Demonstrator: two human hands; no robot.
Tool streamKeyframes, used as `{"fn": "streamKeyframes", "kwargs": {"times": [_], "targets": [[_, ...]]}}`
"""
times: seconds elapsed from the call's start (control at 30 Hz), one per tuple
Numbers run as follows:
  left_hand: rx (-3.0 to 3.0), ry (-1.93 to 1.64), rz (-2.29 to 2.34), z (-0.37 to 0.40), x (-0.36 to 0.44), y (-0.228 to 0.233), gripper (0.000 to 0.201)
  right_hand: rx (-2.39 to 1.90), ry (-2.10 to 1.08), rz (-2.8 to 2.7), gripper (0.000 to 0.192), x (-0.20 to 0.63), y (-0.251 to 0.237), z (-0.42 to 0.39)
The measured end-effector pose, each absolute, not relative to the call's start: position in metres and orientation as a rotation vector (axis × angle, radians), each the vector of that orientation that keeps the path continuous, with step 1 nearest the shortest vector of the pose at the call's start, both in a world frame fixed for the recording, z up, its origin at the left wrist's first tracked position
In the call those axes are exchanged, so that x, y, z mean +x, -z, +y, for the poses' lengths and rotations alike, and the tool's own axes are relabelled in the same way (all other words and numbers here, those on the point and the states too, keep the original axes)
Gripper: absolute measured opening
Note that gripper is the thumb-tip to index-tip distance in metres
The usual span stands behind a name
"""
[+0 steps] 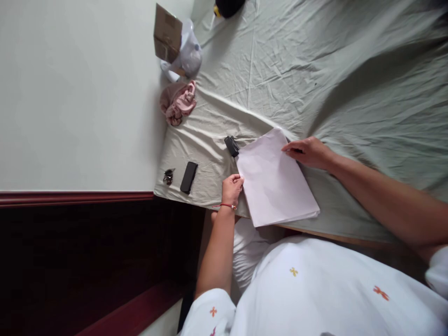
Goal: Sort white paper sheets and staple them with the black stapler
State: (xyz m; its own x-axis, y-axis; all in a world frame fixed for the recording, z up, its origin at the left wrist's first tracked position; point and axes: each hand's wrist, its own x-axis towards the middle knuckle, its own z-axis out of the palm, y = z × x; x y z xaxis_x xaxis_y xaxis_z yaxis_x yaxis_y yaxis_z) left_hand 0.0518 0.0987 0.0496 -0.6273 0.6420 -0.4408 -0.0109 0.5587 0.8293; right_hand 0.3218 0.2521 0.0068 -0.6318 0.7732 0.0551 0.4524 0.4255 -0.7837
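White paper stack (275, 179) lying at the bed's (332, 84) near edge; left hand (231, 189) pinching its corner, right hand (310, 151) pressing flat, open.

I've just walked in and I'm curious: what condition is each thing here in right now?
stack of paper: lying flat, overhanging the bed edge
left hand: pinching the stack's corner
right hand: resting on the stack's far edge
black clip: beside the stack
phone: lying flat
pink cloth: crumpled
bed sheet: wrinkled
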Motion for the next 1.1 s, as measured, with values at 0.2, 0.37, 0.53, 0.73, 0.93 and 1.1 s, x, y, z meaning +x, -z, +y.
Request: {"fn": "streamKeyframes", "kwargs": {"times": [0.2, 0.37, 0.53, 0.73, 0.93, 1.1], "targets": [[0.693, -1.054, 2.152, 0.100, 0.047, -0.046, 0.012, -1.018, -1.027, -2.288, 0.031, 0.320, -0.004, 0.255], [0.867, -0.845, 2.271, 0.100, 0.040, -0.039, 0.007, -1.019, -1.023, -2.313, 0.035, 0.321, -0.003, 0.256], [1.184, -0.700, 2.536, 0.107, 0.027, -0.042, 0.010, -1.020, -1.045, -2.314, 0.035, 0.321, -0.005, 0.256], [1.796, -0.782, 2.418, 0.137, 0.010, -0.050, 0.048, -1.021, -1.037, -2.298, 0.032, 0.321, -0.003, 0.256], [1.883, -0.655, 2.286, 0.160, -0.006, -0.036, 0.051, -0.997, -1.060, -2.268, 0.029, 0.320, -0.002, 0.256], [1.957, -0.557, 2.291, 0.158, -0.014, -0.037, 0.050, -0.998, -1.067, -2.267, 0.030, 0.321, -0.002, 0.256]]}}
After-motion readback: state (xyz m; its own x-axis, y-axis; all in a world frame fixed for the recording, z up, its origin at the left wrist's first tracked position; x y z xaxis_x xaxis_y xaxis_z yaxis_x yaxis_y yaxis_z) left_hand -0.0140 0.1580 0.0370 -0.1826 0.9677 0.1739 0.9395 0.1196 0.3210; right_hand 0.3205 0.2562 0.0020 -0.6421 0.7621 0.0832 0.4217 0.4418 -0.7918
